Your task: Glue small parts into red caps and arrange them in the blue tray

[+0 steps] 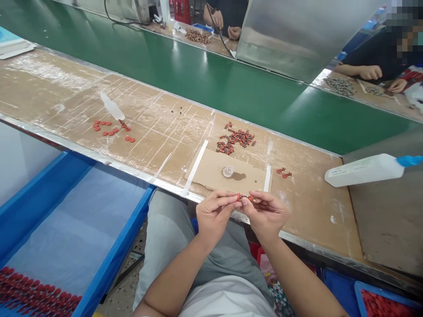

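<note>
Red-tipped metal part (246, 198) sits between left hand (214, 219) and right hand (266, 214) (both pinching it) above the counter (313, 211).

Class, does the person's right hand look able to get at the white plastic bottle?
Probably yes: the right hand is pinching a small red part, but only two similar parts lie near the way to the white plastic bottle, too low to block it.
</note>
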Action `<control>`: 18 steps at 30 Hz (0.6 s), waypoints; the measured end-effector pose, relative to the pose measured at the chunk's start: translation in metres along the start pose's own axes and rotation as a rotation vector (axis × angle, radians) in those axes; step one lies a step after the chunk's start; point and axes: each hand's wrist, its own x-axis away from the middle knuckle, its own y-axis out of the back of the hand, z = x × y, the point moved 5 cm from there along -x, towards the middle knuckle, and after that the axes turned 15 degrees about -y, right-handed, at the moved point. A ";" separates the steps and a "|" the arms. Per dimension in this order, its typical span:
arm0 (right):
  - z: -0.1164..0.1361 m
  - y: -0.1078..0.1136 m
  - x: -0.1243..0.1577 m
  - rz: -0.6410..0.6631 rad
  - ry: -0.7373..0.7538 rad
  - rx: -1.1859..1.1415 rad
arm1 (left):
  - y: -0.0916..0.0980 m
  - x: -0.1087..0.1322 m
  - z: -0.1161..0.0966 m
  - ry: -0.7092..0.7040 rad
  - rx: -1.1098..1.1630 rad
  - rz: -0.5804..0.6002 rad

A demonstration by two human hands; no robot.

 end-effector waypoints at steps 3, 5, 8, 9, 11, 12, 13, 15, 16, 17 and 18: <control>-0.004 0.003 0.000 -0.005 -0.042 -0.012 | -0.003 0.000 -0.004 -0.047 -0.014 0.013; -0.005 0.004 0.000 0.011 -0.055 -0.018 | -0.004 0.001 -0.005 -0.061 -0.017 0.009; -0.006 0.007 -0.001 0.028 -0.063 -0.022 | -0.006 0.002 -0.004 -0.054 -0.021 0.014; -0.006 0.007 -0.001 0.030 -0.066 -0.024 | -0.006 0.002 -0.004 -0.048 -0.021 0.016; -0.006 0.009 0.000 0.020 -0.067 -0.029 | -0.007 0.003 -0.003 -0.045 -0.018 0.015; -0.006 0.010 0.000 0.013 -0.063 -0.033 | -0.007 0.003 -0.003 -0.048 -0.016 0.012; -0.005 0.011 0.001 0.005 -0.053 -0.036 | -0.007 0.004 -0.003 -0.053 -0.016 0.007; -0.003 0.011 0.001 -0.015 -0.028 -0.034 | -0.007 0.004 -0.003 -0.056 -0.019 -0.004; -0.002 0.012 0.002 -0.023 -0.017 -0.029 | -0.007 0.005 -0.003 -0.054 -0.021 -0.008; -0.002 0.012 0.002 -0.030 -0.007 -0.024 | -0.007 0.005 -0.003 -0.047 -0.023 -0.009; -0.002 0.012 0.002 -0.035 0.000 -0.024 | -0.008 0.005 -0.002 -0.038 -0.023 -0.008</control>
